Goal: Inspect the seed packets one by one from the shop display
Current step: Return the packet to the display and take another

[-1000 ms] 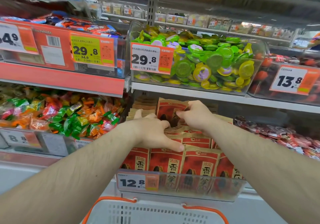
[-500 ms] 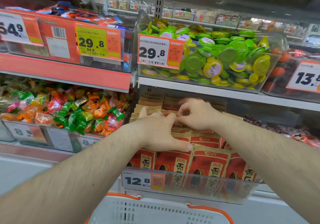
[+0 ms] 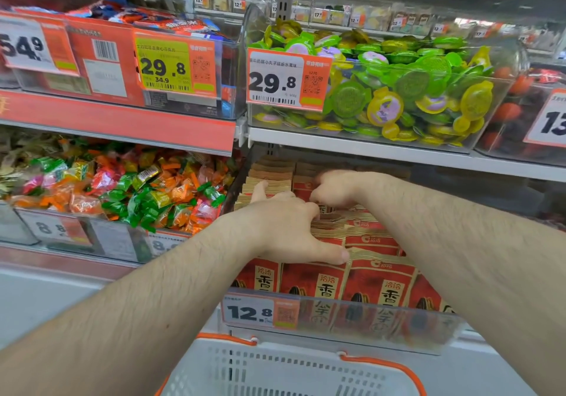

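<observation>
Red seed packets (image 3: 379,285) are stood in rows in a clear bin (image 3: 352,325) on the lower shelf. The left hand (image 3: 284,227) is spread flat on the packet tops. The right hand (image 3: 337,189), blurred, is curled over the back rows; its grasp cannot be told.

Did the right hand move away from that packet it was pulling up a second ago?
Cannot tell for sure. The right hand sits blurred at the same spot over the seed packets, under the shelf edge; the raised packet no longer shows.
</observation>
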